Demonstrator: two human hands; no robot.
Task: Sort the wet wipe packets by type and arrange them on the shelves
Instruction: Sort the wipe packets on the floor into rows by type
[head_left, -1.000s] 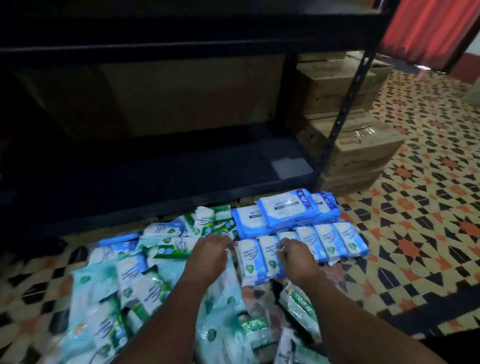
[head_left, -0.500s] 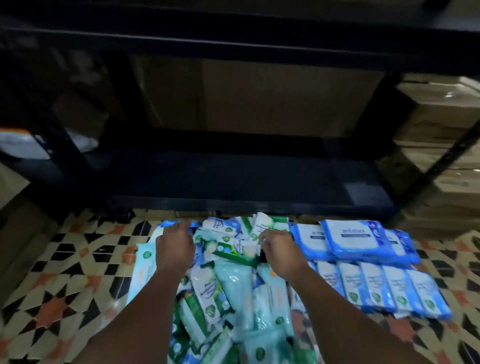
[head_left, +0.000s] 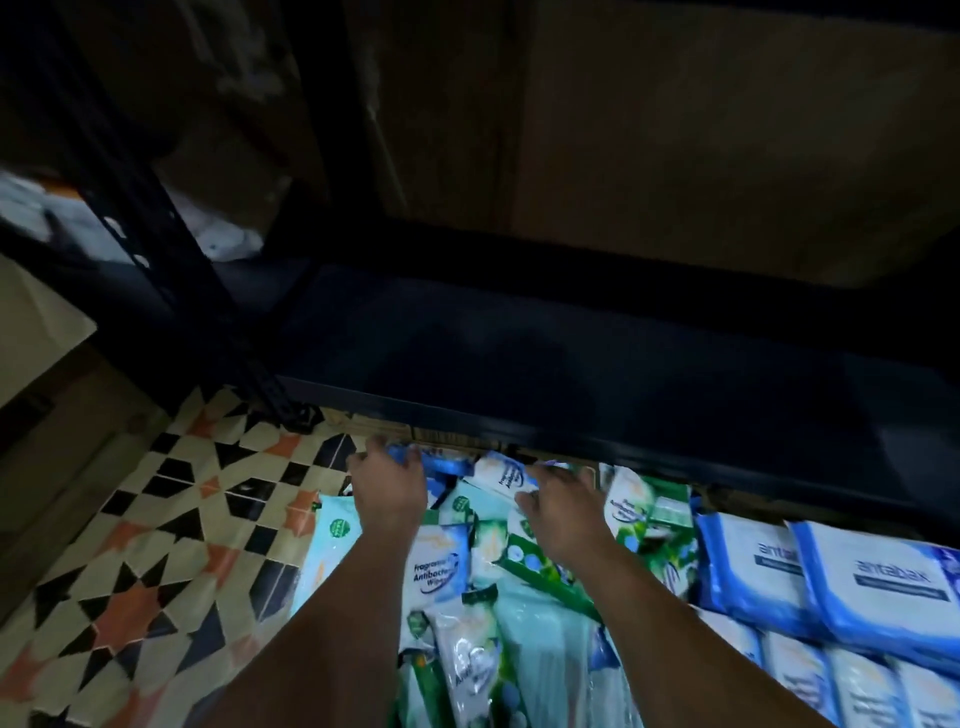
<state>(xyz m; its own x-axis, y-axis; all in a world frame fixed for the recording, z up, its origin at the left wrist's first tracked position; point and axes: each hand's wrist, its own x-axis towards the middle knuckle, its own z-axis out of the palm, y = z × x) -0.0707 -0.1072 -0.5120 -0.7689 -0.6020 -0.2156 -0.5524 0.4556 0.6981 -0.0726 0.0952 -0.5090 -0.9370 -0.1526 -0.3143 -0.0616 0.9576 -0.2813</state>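
The bottom shelf (head_left: 571, 358) across the middle of the frame carries no packets yet, so I judge the task barely begun. At the lower right, blue packets (head_left: 878, 587) lie grouped on the tiled floor (head_left: 156, 545) — sorting is partly done. The mixed pile (head_left: 498, 613) at bottom centre remains. The left hand (head_left: 387, 486) grips a blue packet (head_left: 441, 462) at its far edge; the right hand (head_left: 563, 512) has fingers curled into the pile — on what, I cannot tell.

The scene is dim, the upper half almost black around the dark metal shelf (head_left: 597, 374). Light falls on the patterned tiled floor (head_left: 156, 545) and glossy plastic wipe packets (head_left: 467, 613), which show glare. Edges smear with motion blur and wide-angle bending.
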